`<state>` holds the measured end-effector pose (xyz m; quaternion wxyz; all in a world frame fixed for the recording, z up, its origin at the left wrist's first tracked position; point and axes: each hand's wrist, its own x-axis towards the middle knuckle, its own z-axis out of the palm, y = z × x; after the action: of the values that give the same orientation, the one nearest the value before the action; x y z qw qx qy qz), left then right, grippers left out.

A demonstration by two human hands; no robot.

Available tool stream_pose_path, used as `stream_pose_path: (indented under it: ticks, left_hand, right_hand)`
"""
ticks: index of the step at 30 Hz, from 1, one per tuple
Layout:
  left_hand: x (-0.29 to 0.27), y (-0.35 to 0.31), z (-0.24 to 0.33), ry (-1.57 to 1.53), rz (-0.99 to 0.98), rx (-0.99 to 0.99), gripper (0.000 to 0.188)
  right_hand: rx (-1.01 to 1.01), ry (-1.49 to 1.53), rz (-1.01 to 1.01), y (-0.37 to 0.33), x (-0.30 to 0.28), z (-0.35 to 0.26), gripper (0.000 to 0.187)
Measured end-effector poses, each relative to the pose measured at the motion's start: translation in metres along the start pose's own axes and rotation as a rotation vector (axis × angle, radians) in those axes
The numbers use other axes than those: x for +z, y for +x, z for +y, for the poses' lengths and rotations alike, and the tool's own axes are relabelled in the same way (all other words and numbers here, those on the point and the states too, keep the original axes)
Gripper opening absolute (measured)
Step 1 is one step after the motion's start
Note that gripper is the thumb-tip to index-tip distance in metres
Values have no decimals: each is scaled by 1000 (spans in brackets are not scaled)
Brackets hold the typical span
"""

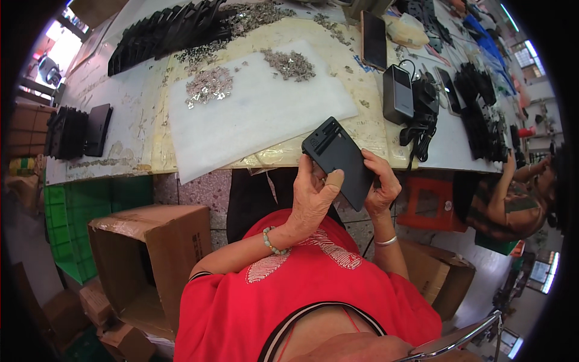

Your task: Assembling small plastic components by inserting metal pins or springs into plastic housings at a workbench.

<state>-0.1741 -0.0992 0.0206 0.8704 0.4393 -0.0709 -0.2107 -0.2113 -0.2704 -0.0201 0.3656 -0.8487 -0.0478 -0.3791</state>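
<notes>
- The black plastic part (347, 172) is held tilted in both hands, its slotted upper end reaching over the desk (136, 136) and its lower end out past the front edge.
- The left hand (312, 192) grips its left side, thumb across the face; the right hand (381, 184) clasps the right edge, though its contact underneath is hidden.
- If either grip loosened, the smooth-looking part could slide down toward the lap or floor.
- Just beyond lies a white sheet (241, 130) bearing 2 piles of small metal pieces (209, 87). Its near-left corner overhangs the desk; a sleeve or forearm catching it could drag the sheet and scatter them.
- To the right, a grey-fronted device (398, 93) stands near a coiled black cable (417, 133); an elbow snagging the cable could pull things off.
- At far left, upright black parts (66, 133) stand close together and might topple if knocked.
</notes>
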Motion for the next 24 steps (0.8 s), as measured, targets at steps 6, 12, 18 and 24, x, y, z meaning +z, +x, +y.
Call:
stream_pose_path:
  ticks: [6, 12, 18, 24]
  left_hand:
    - [3, 3, -2, -9, -6, 29, 47]
    - [9, 2, 0, -36, -2, 5, 51]
    - [12, 1, 1, -19, 1, -5, 55]
    - [14, 0, 1, -10, -6, 4, 57]
  right_hand:
    - [38, 22, -9, -3, -1, 0, 24]
    - [44, 30, -14, -5, -2, 4, 24]
    - [29, 18, -16, -3, -3, 0, 27]
    - [26, 34, -18, -3, -2, -1, 29]
